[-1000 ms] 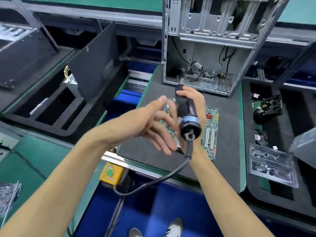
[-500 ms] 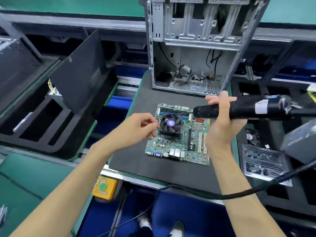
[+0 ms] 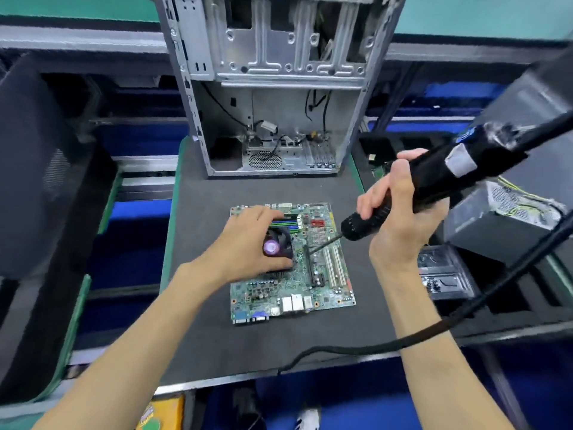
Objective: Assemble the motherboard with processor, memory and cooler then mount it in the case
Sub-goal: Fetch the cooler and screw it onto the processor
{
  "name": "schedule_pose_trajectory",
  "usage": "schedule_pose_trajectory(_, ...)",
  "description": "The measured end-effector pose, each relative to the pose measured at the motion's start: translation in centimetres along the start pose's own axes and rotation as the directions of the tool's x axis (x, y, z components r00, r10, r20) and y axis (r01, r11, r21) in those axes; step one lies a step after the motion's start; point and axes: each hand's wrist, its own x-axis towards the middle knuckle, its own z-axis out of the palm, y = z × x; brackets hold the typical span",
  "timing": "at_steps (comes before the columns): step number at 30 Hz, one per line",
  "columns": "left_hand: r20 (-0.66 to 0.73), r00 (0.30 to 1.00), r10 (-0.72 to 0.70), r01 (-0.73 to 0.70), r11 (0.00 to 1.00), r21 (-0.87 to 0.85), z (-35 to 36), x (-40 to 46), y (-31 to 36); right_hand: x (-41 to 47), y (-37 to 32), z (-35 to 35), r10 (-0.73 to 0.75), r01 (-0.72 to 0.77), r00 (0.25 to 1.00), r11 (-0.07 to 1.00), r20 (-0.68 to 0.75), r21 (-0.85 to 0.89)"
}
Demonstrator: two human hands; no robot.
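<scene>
A person's left hand (image 3: 248, 240) rests curled over the cooler (image 3: 277, 245) on the motherboard (image 3: 291, 283), which lies mid-worktop (image 3: 217, 336) before the open case (image 3: 273, 88). The right hand (image 3: 400, 218) grips an electric screwdriver (image 3: 434, 187); its long axis slants down-left, the bit (image 3: 325, 243) pointing toward the cooler's right edge, apparently for fastening.

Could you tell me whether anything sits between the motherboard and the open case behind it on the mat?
Nothing visible does. The motherboard lies flat on the dark mat, and the strip of mat between it and the open case is bare. The left hand rests on the cooler; the right hand holds the electric screwdriver above the board.
</scene>
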Motion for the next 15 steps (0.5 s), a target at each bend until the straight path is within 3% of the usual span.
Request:
schedule_pose_trajectory(5, 0.174, 0.983, 0.053, -0.078, 0.987, 0.138, 1.5, 1.5, -1.1, 0.7, 0.3, 0.5, 0.043, -0.042, 0.998, 0.999, -0.043, 0.014)
schedule_pose_trajectory(15, 0.168, 0.985, 0.036, -0.053, 0.994, 0.098, 1.6, 2.4, -1.6, 2.8, 1.3, 2.4, 0.041, -0.046, 0.999, 0.986, 0.035, 0.158)
